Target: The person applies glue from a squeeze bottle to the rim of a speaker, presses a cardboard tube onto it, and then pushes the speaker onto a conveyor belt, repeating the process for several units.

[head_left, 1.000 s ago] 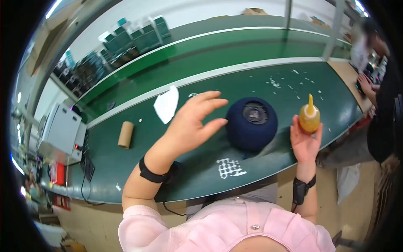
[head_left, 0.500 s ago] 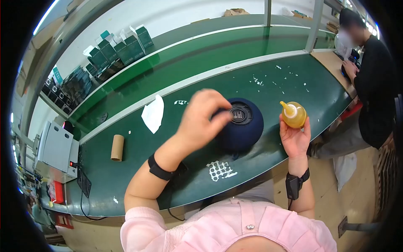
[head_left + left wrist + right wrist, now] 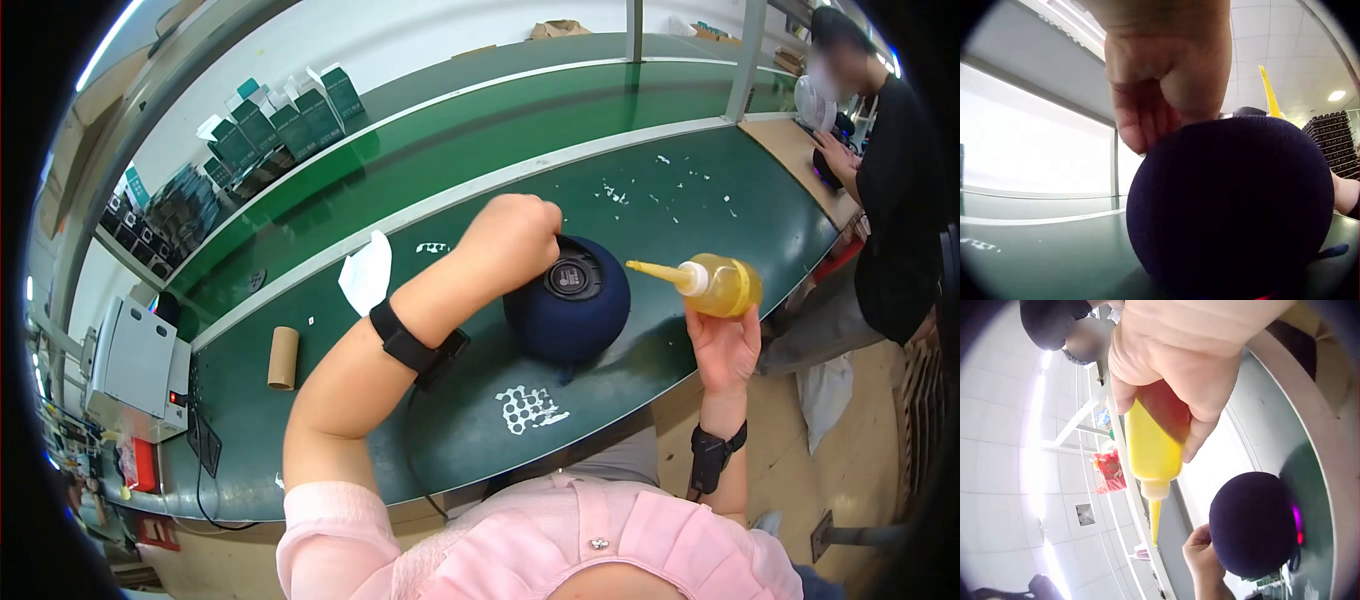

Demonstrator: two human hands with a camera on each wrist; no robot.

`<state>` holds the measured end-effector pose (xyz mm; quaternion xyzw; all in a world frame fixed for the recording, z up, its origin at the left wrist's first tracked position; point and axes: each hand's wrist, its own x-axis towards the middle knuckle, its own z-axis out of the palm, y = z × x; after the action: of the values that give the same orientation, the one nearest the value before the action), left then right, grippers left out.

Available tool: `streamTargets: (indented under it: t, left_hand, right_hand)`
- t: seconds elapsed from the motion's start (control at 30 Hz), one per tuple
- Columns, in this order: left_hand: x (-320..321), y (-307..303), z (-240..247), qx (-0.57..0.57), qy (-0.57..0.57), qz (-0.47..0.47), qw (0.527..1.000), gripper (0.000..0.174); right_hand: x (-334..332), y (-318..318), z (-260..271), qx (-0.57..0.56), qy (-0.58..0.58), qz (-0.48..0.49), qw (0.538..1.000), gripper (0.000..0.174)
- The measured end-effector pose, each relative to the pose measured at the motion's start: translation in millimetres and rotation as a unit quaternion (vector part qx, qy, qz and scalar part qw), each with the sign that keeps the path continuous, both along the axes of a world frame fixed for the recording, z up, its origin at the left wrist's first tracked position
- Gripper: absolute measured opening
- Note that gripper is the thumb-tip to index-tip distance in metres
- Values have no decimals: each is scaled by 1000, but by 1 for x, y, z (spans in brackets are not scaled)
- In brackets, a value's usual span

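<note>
A navy fabric-covered round speaker (image 3: 567,325) sits on the green bench, its round black plastic panel (image 3: 570,278) facing up. My left hand (image 3: 513,238) is at the speaker's far upper rim with fingers curled down, gripping the edge; the left wrist view shows its fingers (image 3: 1138,128) bent at the top of the speaker (image 3: 1232,206), the contact partly hidden. To the right, my right hand (image 3: 724,350) holds a clear squeeze bottle of yellow liquid (image 3: 728,287). The bottle lies tilted, its long yellow nozzle (image 3: 655,270) pointing left toward the speaker.
A perforated white sheet scrap (image 3: 527,408) lies in front of the speaker. Left of it are a white sheet (image 3: 367,273), a cardboard tube (image 3: 283,357) and a grey machine (image 3: 140,365). Boxes (image 3: 300,120) line the back shelf. Another person (image 3: 880,190) stands at right.
My left hand has moved right onto the speaker's far rim, its fingers curling in. My right hand has tipped the bottle from upright to nearly level, nozzle leftward. The head view has shifted.
</note>
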<state>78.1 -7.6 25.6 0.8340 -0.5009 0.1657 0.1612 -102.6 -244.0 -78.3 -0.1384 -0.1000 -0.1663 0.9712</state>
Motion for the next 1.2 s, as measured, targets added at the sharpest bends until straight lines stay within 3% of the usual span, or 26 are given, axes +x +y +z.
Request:
streamTargets:
  t: [0.03,0.1,0.17,0.23,0.27,0.3,0.33,0.43,0.5,0.57,0.63,0.67,0.77,0.87,1.03,1.1,1.2]
  left_hand:
    - [0,4,-1,1,1,1,1000,14]
    - [-1,15,-1,-107,295,37,949,12]
    - [-6,23,-11,-137,339,43,930,13]
    - [-15,28,-17,-236,454,87,855,14]
    - [-17,30,-19,-255,473,92,838,16]
    - [-18,32,-16,-253,478,90,836,16]
    - [-22,37,-10,-212,448,97,863,15]
    - [-30,46,0,-141,408,107,896,17]
    - [-35,50,-1,-93,360,-10,928,14]
    - [-38,51,2,-56,206,41,976,15]
    - [-41,41,1,-130,93,138,978,18]
    - [-33,41,-5,-131,88,152,976,18]
    - [-12,45,-19,-124,111,113,980,23]
    - [-13,48,-16,-172,90,125,973,15]
    - [2,41,-8,-31,30,85,995,15]
    - [-5,47,8,-76,155,64,983,17]
    - [-6,45,10,-49,195,76,977,17]
  right_hand:
    - [-3,-1,2,-1,-12,1,1000,56]
    - [-8,-2,6,-18,1,-16,1000,56]
    - [-11,-1,13,-35,15,-37,999,56]
    - [-16,3,21,-113,67,-75,988,52]
    - [-17,6,26,-113,71,-79,988,52]
    - [-17,10,32,-136,77,-100,983,50]
    - [-19,13,37,-161,85,-117,976,48]
    - [-20,21,41,-138,68,-157,975,46]
    - [-23,18,36,-112,53,-131,984,46]
    - [-19,14,29,-60,73,-106,990,46]
    - [-18,13,27,-91,100,-110,985,48]
    - [-15,17,27,-102,129,-143,976,49]
    - [-12,15,24,-121,77,-76,987,50]
    - [-13,22,27,-85,86,-93,988,49]
    - [-8,42,37,-125,104,-141,977,46]
    - [-7,45,41,-145,97,-146,974,45]
    - [-3,53,44,-196,101,-186,958,43]
